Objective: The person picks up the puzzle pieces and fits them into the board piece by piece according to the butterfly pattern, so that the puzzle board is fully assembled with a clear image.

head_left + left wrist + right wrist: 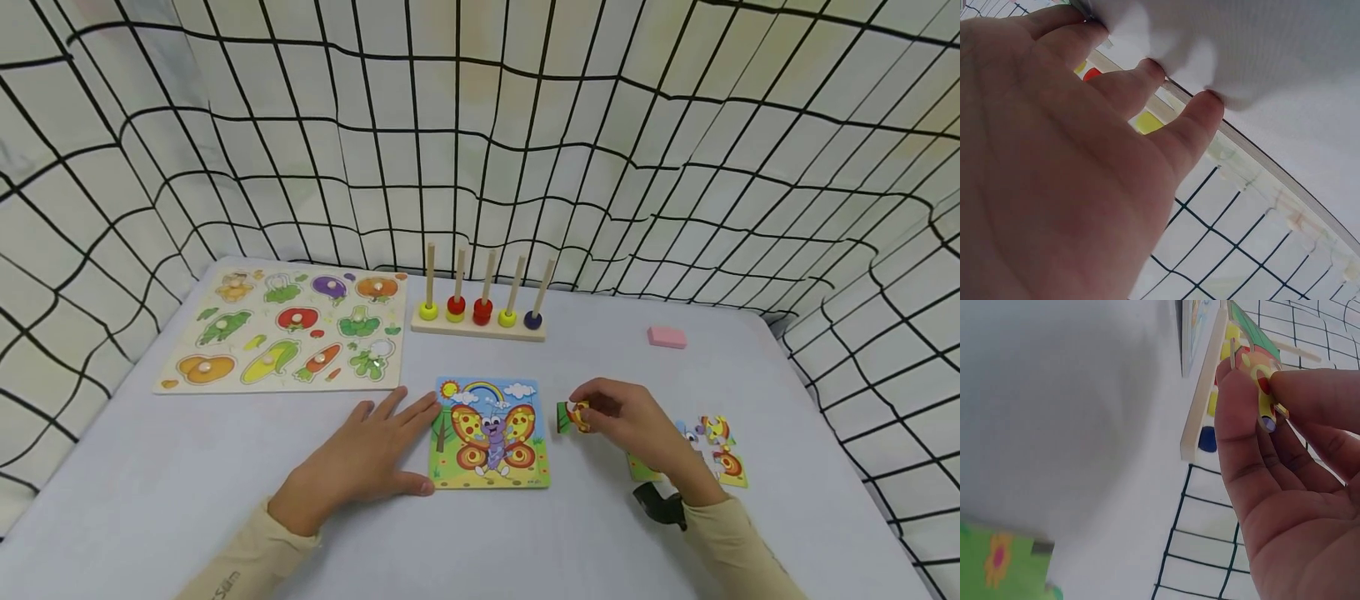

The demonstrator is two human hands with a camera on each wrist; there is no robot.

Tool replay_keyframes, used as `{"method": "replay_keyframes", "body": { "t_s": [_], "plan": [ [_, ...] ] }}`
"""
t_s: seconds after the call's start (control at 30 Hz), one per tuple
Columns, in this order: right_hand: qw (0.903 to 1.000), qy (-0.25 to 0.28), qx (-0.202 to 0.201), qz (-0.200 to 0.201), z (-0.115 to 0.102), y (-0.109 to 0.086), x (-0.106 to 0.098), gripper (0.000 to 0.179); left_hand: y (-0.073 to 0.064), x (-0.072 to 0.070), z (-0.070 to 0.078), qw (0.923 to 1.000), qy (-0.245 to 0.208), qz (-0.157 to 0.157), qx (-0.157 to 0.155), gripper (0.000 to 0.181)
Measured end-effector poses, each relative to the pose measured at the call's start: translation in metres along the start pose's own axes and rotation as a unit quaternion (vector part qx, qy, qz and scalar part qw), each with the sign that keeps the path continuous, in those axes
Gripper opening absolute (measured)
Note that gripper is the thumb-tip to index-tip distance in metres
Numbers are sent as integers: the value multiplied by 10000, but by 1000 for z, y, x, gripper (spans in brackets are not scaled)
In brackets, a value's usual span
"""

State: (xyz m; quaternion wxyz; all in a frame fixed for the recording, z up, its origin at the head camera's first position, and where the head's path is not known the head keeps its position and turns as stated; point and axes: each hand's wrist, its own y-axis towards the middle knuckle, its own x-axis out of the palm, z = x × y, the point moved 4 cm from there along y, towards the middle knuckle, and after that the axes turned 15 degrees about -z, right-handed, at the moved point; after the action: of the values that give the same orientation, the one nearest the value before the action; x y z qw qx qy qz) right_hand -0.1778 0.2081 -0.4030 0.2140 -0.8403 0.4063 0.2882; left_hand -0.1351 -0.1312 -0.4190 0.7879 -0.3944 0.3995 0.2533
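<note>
A square butterfly puzzle board (pixel 491 392) lies in the middle of the table in the head view, showing a purple butterfly under a rainbow. My left hand (pixel 367 454) rests flat at its left side, fingers spread, with fingertips and thumb right at the board's edge. In the left wrist view the palm of that hand (pixel 1066 162) shows. To the right of the board, my right hand (pixel 633 421) pinches a puzzle piece (pixel 564 417) between thumb and fingers. That piece (pixel 1254 337) appears green, red and yellow with a purple tip in the right wrist view.
More puzzle pieces (pixel 731 467) lie on the right, partly hidden by my right forearm, beside a black object (pixel 660 505). A pink block (pixel 667 337) sits farther back. Behind the board stand a peg stacker (pixel 480 331) with coloured rings and a vegetable puzzle (pixel 247 329). Black netting (pixel 457 129) surrounds the table.
</note>
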Motion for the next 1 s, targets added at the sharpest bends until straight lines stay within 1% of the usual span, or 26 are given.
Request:
{"method": "replay_keyframes", "body": {
  "t_s": [0.17, 0.37, 0.57, 0.87, 1.0],
  "plan": [
    [9998, 26, -73, -202, -7, 10, 8, 21, 1, 2, 1, 9999, -98, -31, -9, 104],
    [9991, 134, -238, -318, -16, 24, 18, 22, 0, 1, 1, 10000, -3, 21, 19, 103],
    [9968, 393, -446, -541, -27, 37, 28, 20, -1, 0, 0, 10000, 42, 54, 34, 103],
    [9931, 314, -776, -823, -41, 55, 44, 16, -2, 0, -1, 9999, 6, 106, 71, 102],
    [9927, 274, -792, -871, -45, 61, 51, 13, -1, 0, -2, 9998, 89, 143, 107, 102]
  ]
}}
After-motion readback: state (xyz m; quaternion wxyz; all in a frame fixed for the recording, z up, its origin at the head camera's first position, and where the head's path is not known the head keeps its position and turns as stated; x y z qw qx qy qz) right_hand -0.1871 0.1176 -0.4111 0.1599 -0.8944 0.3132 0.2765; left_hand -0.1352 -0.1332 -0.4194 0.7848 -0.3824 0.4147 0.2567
